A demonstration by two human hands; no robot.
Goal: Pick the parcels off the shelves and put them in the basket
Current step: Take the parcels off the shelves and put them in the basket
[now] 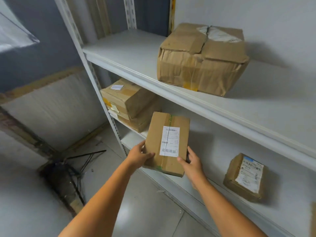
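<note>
Resting between both hands, the held parcel is a flat brown carton with a white label on its top face. It sits tilted at the front edge of the lower shelf; whether its far end touches the shelf cannot be told. The left grip pinches the near left corner, thumb on top. The right grip clasps the near right edge the same way.

It looks stiff and probably light, though the taped faces may be slick, so the long side edges seem the surest hold.

Beyond the left grip lies a stack of parcels, and off to the right of the right grip a small labelled parcel. Above both grips, a large crumpled box sits on the upper shelf. No basket is in view.
</note>
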